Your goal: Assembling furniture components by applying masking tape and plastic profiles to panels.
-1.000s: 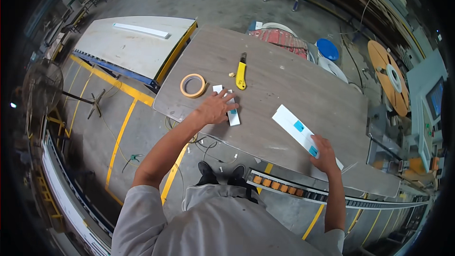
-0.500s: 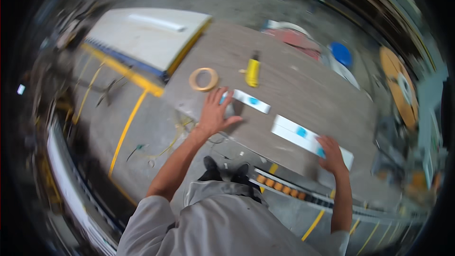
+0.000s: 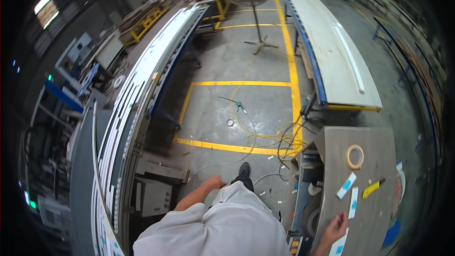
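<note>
My left hand [image 3: 214, 181] hangs low beside my waist, away from the table; its fingers cannot be made out. Over the brown tabletop [image 3: 374, 137] at the right, my right hand [image 3: 337, 225] has loosely bent fingers and nothing visible in them. Just past its fingertips lies a narrow white strip with a blue mark [image 3: 353, 203]. A second white strip [image 3: 346, 185] lies beyond it, and a white piece with a blue mark [image 3: 338, 244] is partly hidden by my right hand. Farther along are a yellow utility knife [image 3: 372, 188] and a tan tape roll [image 3: 354, 157].
A long conveyor table [image 3: 118, 132] with white strips runs along the left. A white-topped table [image 3: 334, 52] stands at the far right. Yellow lines, a green air gun [image 3: 240, 106], and loose hoses [image 3: 272, 138] lie on the floor. A stand fan [image 3: 259, 45] is farther back.
The view has swung left, bringing the left conveyor table into sight. My left hand has come off the strip and table to my side. My right hand still hovers by the strips.
</note>
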Demonstrator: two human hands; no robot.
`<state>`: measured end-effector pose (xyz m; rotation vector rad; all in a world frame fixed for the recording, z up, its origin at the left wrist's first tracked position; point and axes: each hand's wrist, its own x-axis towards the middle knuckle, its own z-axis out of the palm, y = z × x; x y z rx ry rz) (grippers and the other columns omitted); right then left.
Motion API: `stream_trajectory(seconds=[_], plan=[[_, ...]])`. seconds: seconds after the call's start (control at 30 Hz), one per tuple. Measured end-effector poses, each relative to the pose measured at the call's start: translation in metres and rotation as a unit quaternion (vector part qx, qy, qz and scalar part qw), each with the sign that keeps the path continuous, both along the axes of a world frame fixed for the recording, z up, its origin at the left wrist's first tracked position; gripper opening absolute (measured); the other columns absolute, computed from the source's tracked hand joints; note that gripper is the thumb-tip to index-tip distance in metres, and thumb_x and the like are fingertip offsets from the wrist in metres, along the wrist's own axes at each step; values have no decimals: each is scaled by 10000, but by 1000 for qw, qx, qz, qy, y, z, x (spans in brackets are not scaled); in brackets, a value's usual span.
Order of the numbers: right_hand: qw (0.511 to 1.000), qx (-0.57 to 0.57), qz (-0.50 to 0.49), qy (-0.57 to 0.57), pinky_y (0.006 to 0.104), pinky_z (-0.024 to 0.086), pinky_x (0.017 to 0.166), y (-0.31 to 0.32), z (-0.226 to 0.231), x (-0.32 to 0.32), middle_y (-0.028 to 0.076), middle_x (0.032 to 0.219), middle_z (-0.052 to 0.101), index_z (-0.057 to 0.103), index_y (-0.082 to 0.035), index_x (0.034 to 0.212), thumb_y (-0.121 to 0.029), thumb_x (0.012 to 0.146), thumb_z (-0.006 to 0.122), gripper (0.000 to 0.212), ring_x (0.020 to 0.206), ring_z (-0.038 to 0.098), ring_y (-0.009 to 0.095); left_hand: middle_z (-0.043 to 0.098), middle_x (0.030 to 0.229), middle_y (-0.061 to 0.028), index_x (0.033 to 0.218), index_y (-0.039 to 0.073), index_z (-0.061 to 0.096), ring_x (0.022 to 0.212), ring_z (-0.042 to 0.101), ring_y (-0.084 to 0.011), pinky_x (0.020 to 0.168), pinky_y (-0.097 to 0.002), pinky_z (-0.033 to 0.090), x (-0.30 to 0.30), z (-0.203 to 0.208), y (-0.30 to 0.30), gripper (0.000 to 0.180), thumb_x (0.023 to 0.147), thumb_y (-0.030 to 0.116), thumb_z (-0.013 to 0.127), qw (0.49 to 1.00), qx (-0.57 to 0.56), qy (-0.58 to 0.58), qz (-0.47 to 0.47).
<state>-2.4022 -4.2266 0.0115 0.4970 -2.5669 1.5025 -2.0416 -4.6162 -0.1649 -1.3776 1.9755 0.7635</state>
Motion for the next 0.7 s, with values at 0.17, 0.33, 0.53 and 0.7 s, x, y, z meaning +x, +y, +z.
stream_trajectory(seconds=[0.17,0.33,0.53,0.7], plan=[[975,37,218,25,337,526,683,-151,26,17,162,899,683,669,39,1064,-6,872,624,202,754,658,250,645,1221,-198,1143,79,705,1086,647,-359,941,-424,512,141,-77,45,643,832,632,599,966,151,-95,188],[907,68,404,103,356,524,647,-281,19,47,167,831,677,687,13,994,10,827,638,174,691,658,302,643,1184,-249,1106,45,713,896,702,-361,844,-440,548,125,-71,10,653,836,628,595,921,182,-17,345],[858,109,503,3,330,541,649,-438,6,93,139,797,689,704,-16,970,-45,820,670,157,676,684,249,692,1129,-171,1170,74,678,1081,643,-337,918,-410,509,109,-71,-111,611,838,582,611,899,-39,198,389],[801,146,580,-1,325,549,649,-543,0,102,147,795,707,720,-36,962,-79,813,690,158,696,712,252,693,1134,-148,1207,88,657,1085,643,-319,930,-406,505,129,1,-214,575,836,527,658,842,-82,211,490]])
